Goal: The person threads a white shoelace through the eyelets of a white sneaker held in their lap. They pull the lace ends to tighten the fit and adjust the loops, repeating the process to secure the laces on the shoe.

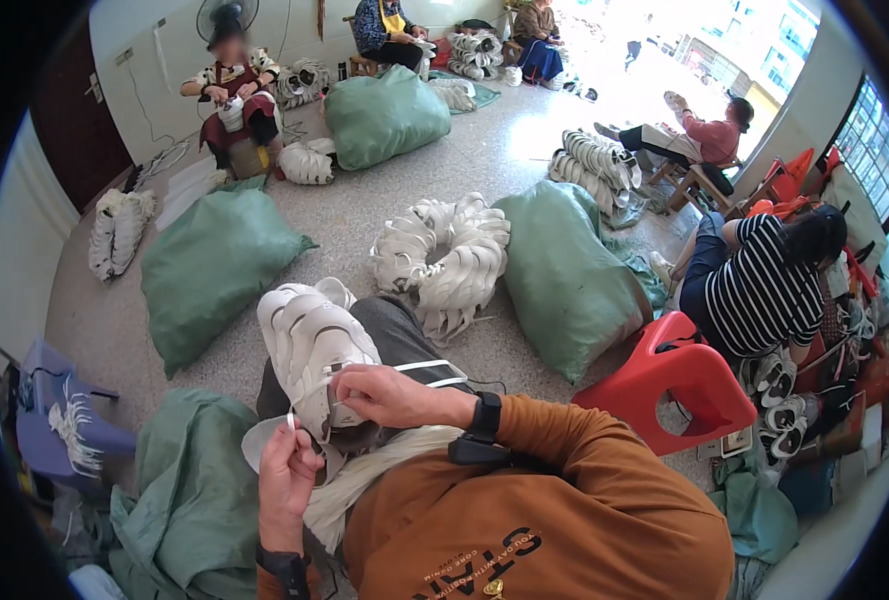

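A nested stack of white shoe uppers (310, 325) rests on my lap, over my dark trousers. My right hand (390, 395) is closed at the near upper, fingertips pinching a white shoelace, part of which runs off to the right (420, 364). Lower down, my left hand (290, 475) pinches a short upright end of white lace (291, 422) beside the upper's edge. A bundle of loose cream laces (340, 505) lies across my lap under my right forearm. Dark bands circle both my wrists. The fingertips' exact grip is partly hidden.
Full green sacks (220, 265) stand on the floor left, right and farther back. A ring of white uppers (445, 255) lies ahead. A red plastic chair (665, 385) is at right, a purple stool (65, 420) with laces at left. Several people sit around, one in stripes (765, 290).
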Demonstrator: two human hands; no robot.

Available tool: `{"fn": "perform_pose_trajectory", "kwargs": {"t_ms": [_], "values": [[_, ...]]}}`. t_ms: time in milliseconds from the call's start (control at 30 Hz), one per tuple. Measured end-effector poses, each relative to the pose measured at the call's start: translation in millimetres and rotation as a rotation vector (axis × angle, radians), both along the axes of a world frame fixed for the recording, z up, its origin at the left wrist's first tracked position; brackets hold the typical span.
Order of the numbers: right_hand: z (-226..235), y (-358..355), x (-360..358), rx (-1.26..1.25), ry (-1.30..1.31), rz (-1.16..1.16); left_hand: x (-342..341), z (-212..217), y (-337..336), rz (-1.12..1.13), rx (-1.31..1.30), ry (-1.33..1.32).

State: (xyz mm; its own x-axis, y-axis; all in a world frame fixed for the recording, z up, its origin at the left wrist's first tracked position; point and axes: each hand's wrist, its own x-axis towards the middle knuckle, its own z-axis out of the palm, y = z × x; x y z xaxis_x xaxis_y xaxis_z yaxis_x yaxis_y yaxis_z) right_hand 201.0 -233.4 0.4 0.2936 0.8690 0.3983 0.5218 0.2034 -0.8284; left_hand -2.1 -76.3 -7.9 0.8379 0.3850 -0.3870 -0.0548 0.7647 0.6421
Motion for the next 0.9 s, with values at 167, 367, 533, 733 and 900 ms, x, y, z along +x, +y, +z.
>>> {"fn": "perform_pose_trajectory", "kwargs": {"t_ms": [167, 367, 533, 733, 900], "values": [[-7, 8, 1, -0.01, -0.057, -0.079, 29, 14, 0, 0.037, 0.178, 0.049], [-2, 1, -2, -0.125, 0.138, -0.035, 48, -5, 8, 0.041, 0.706, 0.163], [-20, -22, 10, -0.235, 0.141, -0.025, 69, -14, 7, 0.087, 1.217, 0.163], [-13, -41, 16, -0.119, 0.255, -0.083, 72, -12, 8, 0.155, 1.256, 0.004], [-25, -42, 26, -0.041, -0.113, -0.193, 71, -16, 10, 0.262, 1.578, 0.007]]}}
